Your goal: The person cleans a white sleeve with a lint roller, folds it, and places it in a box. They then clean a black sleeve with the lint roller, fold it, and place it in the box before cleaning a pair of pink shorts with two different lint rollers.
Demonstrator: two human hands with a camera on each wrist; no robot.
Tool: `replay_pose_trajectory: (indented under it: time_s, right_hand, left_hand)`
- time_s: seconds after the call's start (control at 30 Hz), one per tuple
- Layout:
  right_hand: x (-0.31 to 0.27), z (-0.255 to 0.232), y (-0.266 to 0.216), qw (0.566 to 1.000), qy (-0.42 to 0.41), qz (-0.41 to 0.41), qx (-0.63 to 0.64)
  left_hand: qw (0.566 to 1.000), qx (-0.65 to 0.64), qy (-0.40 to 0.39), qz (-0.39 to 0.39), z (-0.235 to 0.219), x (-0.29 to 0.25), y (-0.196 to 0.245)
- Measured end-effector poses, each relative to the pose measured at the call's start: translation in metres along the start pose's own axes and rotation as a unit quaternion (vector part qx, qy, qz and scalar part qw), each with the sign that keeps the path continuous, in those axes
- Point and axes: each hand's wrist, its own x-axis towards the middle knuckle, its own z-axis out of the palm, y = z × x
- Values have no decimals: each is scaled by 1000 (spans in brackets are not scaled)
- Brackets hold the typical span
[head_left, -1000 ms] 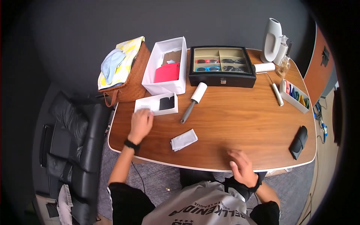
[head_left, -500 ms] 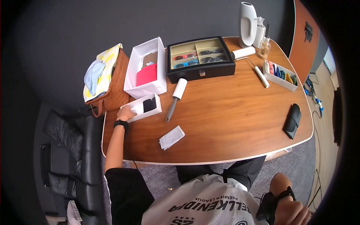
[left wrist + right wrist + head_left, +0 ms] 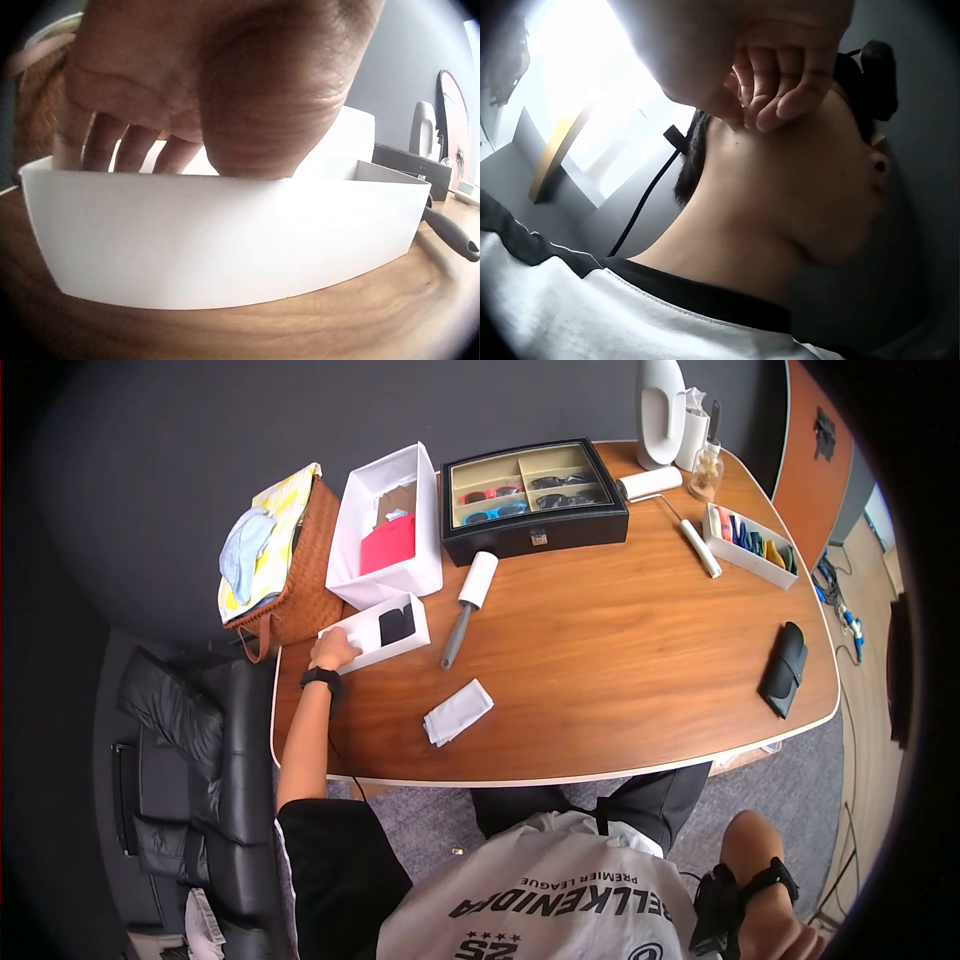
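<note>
I've got my left hand down inside the small white box, over by the table's left edge. The left wrist view shows its fingers pointing down behind the near wall, with the tips hidden, so I can't tell whether they grip anything or how wide they are. A black item lies at the box's right end, apart from the hand.

My right hand is off the table, up at the person's neck; its fingers are curled in, with nothing held in them.

Just behind the small box stands the large white bin with red cloth inside, and the woven basket is at the left. To the right, a lint roller lies near the box. A folded pale cloth rests towards the front edge, the eyewear case sits at the back edge, and a black pouch lies near the right edge.
</note>
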Motion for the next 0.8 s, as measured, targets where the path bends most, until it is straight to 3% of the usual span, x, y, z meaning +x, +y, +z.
replay_pose_trajectory:
  time_s: [0.8]
  right_hand:
    - [-8, 8, -19, 998, 36, 52, -14]
  left_hand:
    - [1000, 11, 21, 16, 1, 1, 2]
